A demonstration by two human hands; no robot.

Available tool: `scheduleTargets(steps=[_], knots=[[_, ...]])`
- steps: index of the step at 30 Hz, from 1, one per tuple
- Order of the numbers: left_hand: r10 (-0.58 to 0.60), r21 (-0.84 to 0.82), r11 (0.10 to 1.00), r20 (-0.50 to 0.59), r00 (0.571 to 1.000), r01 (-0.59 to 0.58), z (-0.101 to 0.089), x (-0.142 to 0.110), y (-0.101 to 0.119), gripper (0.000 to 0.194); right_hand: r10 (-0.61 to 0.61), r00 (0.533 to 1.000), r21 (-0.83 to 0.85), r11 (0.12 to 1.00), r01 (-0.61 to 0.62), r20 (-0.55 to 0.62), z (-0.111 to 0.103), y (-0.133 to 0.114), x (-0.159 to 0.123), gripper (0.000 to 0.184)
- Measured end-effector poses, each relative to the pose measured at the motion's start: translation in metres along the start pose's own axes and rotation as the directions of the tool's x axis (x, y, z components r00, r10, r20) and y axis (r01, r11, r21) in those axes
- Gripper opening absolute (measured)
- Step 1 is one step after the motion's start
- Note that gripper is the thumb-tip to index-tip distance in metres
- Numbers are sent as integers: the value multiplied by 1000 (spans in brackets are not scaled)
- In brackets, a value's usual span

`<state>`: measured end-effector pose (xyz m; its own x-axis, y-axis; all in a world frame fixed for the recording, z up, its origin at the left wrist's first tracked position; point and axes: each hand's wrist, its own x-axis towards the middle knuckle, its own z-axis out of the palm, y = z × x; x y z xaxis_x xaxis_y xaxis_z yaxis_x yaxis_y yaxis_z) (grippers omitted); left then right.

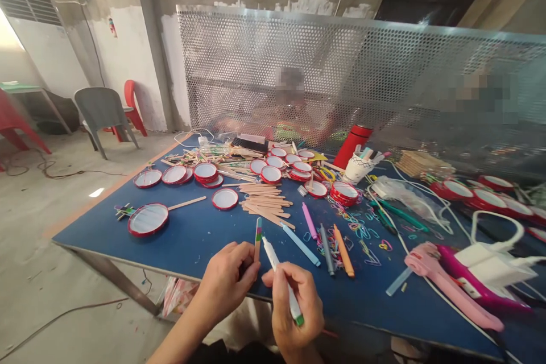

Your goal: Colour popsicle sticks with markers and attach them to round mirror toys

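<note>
At the far left, a grey chair (102, 111) stands on the floor beyond the blue surface (183, 259). Near the surface's left end lies a red-rimmed disc (148, 220), a plain stick (187, 203) extending from its right side. Further right, another red-rimmed disc (224, 199) lies flat, beyond the left grip (230, 273).

That left grip, at the near edge, is closed with thumb and fingers around the lower part of a wooden stick (258, 239). The stick stands nearly upright, its upper part rising clear of the fingers and showing green and purple bands. Behind it is a fanned pile of plain sticks (267, 203).

Just right of the banded stick, a white marker (272, 253) slants up and leftward, its tip close beside the bands; whether they touch I cannot tell. The right grip (300, 298) is closed around the marker's barrel, the green end showing lower down. Past it lie light-blue (301, 244), purple (309, 220), grey (327, 250) and orange markers (343, 251), then a pink glue gun (452, 285).
</note>
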<state>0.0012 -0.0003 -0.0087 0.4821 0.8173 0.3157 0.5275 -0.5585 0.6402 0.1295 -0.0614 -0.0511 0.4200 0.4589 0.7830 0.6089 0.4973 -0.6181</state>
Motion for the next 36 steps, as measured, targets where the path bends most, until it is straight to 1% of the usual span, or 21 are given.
scheduleTargets(steps=[2,4,6,8,10,12,15,17,19,22,25,27,30,32,34,36], knots=[[32,-8,999,0,999,-32,-1,1,-2,21,-22,1000,-25,999,22,-14,-1,-1,5,9],[58,-50,997,2,998,-58,-2,2,-5,24,-54,998,-66,996,55,15,-5,-1,16,8],[58,-103,993,1,998,-57,-3,4,-7,26,-99,990,-128,986,111,99,-14,1,32,7],[31,-151,988,-3,1000,-31,-4,4,-7,27,-152,965,-219,955,198,212,-26,9,51,8],[-4,-177,984,-15,1000,1,-3,4,-7,26,-196,929,-341,890,303,313,-40,24,66,10],[-17,-179,984,-12,1000,15,-2,4,-6,23,-213,892,-475,784,399,399,-51,42,77,15],[-21,-149,988,31,999,26,-2,3,-6,20,-202,850,-626,597,501,487,-60,65,80,29],[-32,-106,994,54,998,37,-1,2,-6,20,-195,831,-665,518,538,521,-60,75,76,30],[-26,-47,998,52,998,29,0,2,-6,23,-196,815,-660,499,561,545,-56,79,72,28],[15,8,1000,41,999,-15,1,2,-5,27,-160,811,-648,523,554,563,-49,79,69,29],[11,13,1000,23,1000,-11,2,1,-4,27,-127,825,-643,566,516,550,-46,74,70,34],[-6,12,1000,16,1000,6,2,0,-4,26,-143,852,-630,613,476,504,-47,69,70,36],[-10,4,1000,17,1000,10,3,0,-5,27,-167,922,-635,681,364,349,-52,63,69,40],[-1,-3,1000,3,1000,1,4,-1,-7,27,-156,960,-659,701,274,234,-56,61,68,44],[7,-12,1000,-23,1000,-7,6,-1,-10,28,-112,980,-691,696,195,163,-61,61,68,48],[8,-19,1000,-55,998,-9,7,0,-12,29,-73,988,-713,685,151,138,-65,60,69,50]])
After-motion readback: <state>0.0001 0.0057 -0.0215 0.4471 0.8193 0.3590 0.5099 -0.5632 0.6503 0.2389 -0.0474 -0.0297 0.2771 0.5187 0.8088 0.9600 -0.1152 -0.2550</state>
